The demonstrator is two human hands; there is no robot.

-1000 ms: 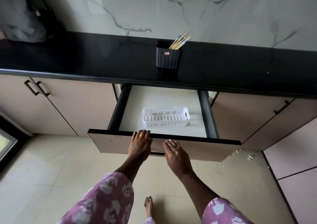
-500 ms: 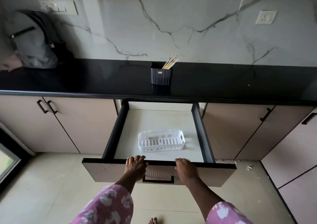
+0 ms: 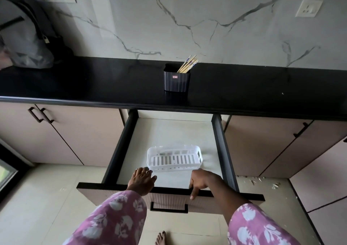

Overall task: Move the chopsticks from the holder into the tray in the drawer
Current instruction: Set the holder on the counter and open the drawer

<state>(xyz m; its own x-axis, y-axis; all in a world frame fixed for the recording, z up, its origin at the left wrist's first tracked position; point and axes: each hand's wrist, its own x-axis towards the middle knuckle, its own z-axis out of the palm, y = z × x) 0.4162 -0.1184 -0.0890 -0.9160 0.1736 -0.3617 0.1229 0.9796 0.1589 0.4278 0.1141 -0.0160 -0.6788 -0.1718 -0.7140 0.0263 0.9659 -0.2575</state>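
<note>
Several wooden chopsticks (image 3: pixel 188 66) lean to the right in a black ribbed holder (image 3: pixel 176 80) on the black countertop (image 3: pixel 93 83). Below it the drawer (image 3: pixel 218 136) stands pulled out. A white slotted plastic tray (image 3: pixel 174 160) lies empty on the drawer's pale floor, towards the front. My left hand (image 3: pixel 141 181) hovers flat over the drawer's front left, fingers spread, holding nothing. My right hand (image 3: pixel 203 182) is at the drawer's front edge, fingers curled loosely, one finger pointing down over the front panel.
A grey bag (image 3: pixel 24 36) sits on the counter's far left. Closed cabinet doors (image 3: pixel 75 132) flank the drawer. A wall socket (image 3: pixel 308 8) is at the upper right. Small debris (image 3: pixel 262 181) lies on the floor to the right. A bare foot (image 3: pixel 161 238) stands below the drawer.
The drawer has come further out. Both hands have let go of its front edge; the left one has moved forward over the drawer floor.
</note>
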